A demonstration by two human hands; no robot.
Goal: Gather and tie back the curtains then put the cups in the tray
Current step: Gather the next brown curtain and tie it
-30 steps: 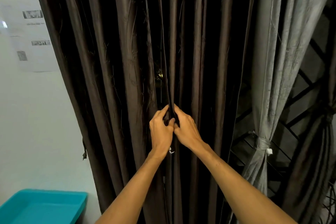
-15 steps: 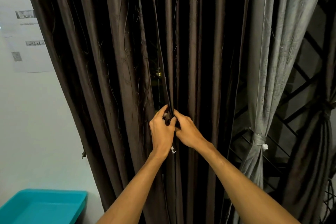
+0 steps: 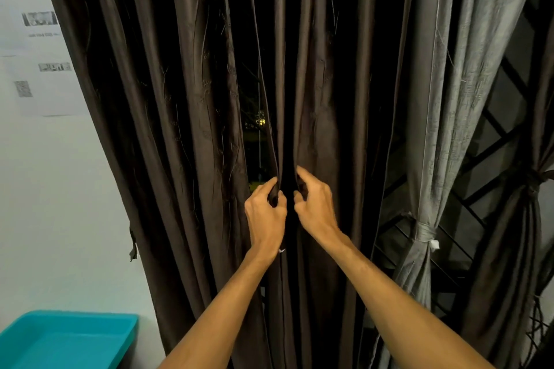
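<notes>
Curtain: the brown curtain (image 3: 186,129) hangs loose in long folds beside the wall, filling the middle of your view, with a narrow dark gap (image 3: 257,129) open just above your hands.
Left hand: your left hand (image 3: 265,216) pinches a fold of the brown curtain at the gap's lower end, thumb and fingers curled round the cloth.
Right hand: your right hand (image 3: 316,210) sits just beside it and pinches the next fold over, fingers curled onto the fabric.
Step in hand: by the look of it, you are gathering the brown curtain; it is not yet bunched or tied.
Next move: it likely calls for sweeping the folds together into one bundle, holding that with one hand, and finding a tie. No loose tie for this curtain is plain to see.
Neighbours: the grey curtain (image 3: 443,99) to the right is already cinched by a band (image 3: 424,232), and a darker curtain (image 3: 527,234) at the far right is knotted too, with the window grille (image 3: 494,135) showing between them.
Tray: the teal tray (image 3: 90,320) sits low at the left, near the brown curtain's hem.
Cups: no cups are in view.
Wall: printed sheets (image 3: 39,69) are stuck on the wall at upper left.
</notes>
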